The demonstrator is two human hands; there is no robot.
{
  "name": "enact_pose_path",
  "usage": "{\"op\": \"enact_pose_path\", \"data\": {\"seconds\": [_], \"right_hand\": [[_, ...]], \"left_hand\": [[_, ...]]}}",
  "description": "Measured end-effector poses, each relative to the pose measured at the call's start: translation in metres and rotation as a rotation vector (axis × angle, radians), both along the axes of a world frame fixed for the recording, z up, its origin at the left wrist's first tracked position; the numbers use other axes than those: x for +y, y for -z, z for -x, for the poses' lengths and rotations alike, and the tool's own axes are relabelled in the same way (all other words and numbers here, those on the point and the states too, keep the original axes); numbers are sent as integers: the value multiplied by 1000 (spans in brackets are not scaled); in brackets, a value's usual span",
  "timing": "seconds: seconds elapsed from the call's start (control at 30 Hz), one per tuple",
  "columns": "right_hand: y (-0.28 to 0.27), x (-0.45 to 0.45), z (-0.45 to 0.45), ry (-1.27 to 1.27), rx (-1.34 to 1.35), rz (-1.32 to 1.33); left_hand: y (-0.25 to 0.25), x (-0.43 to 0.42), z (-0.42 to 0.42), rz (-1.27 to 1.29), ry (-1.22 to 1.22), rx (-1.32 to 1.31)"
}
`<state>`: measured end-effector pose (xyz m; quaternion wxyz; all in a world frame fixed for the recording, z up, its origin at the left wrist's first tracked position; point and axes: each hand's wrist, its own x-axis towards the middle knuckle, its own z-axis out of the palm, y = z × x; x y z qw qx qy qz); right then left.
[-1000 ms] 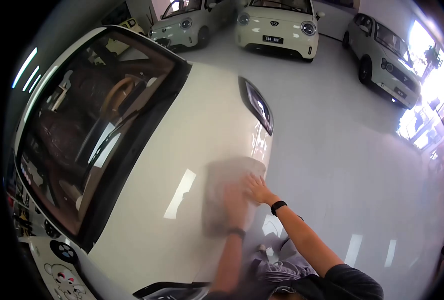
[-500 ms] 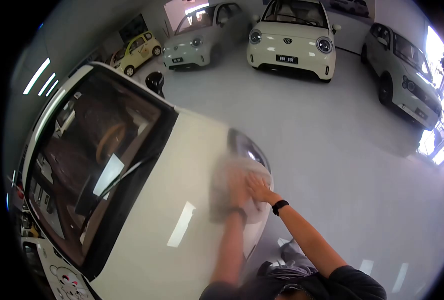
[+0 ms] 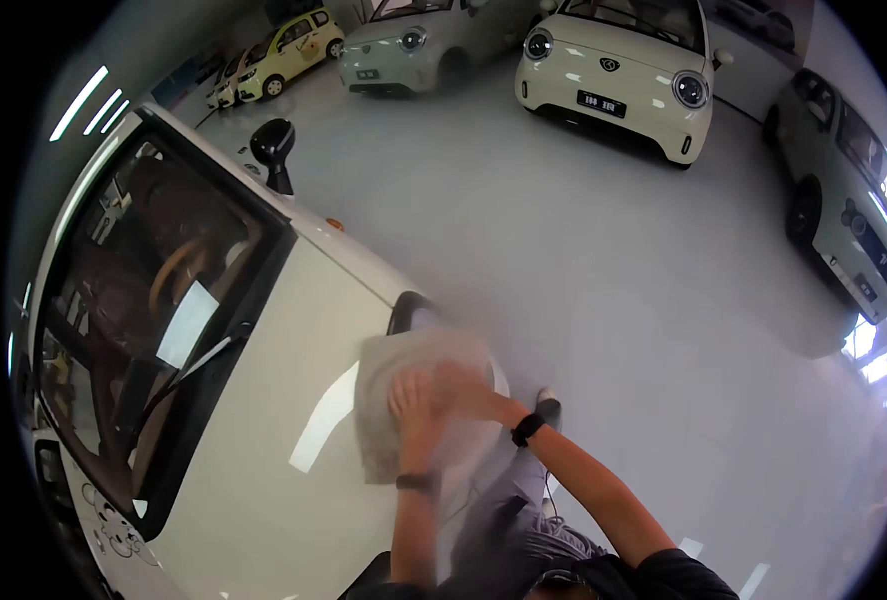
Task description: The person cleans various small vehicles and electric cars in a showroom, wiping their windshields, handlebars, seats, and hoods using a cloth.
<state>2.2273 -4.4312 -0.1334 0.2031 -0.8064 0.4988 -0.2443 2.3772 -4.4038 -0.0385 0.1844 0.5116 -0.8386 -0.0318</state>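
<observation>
A greyish-beige cloth [image 3: 381, 440] lies spread over the front corner of a cream car's hood [image 3: 264, 400], partly covering the dark-edged headlight [image 3: 404, 313]. My left hand [image 3: 414, 398] rests flat on the cloth with its fingers stretched out. Close beside it on the right, my right hand [image 3: 461, 388] is over the cloth too, but motion smears its fingers. A dark band circles each wrist.
The windshield [image 3: 154, 300] with its wiper [image 3: 199, 360] is on the left, beyond it a black side mirror [image 3: 274, 150]. Across the grey floor [image 3: 604, 270] stand a cream car [image 3: 624, 55], a pale car [image 3: 404, 45], a grey car [image 3: 844, 180] and a yellow car [image 3: 289, 55].
My view has shifted, so the hood and headlight appear further left. The cloth now shows more spread out under my hands. My left hand looks sharper, my right more blurred.
</observation>
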Motion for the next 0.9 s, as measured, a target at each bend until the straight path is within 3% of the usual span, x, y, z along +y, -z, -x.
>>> {"op": "enact_pose_path", "data": {"seconds": [0.17, 0.27, 0.37, 0.57, 0.67, 0.77, 0.9], "right_hand": [[-45, -39, 44, -296, 131, -190], [-63, -90, 63, -426, 132, -135], [-56, -141, 60, -528, 84, -43], [-101, -209, 68, -705, -156, -294], [-92, -233, 64, -735, -236, -341], [-90, -257, 63, -789, -275, -502], [-77, -301, 56, -890, -331, -504]], "left_hand": [[-22, -39, 25, -29, -117, 18], [-41, -76, 40, -131, -250, 82], [-42, -102, 57, 21, -421, 50], [-60, -159, 85, 75, -658, 65], [-36, -187, 87, 73, -728, -87], [-42, -200, 90, 51, -740, -89], [-50, -228, 102, 20, -868, -72]]}}
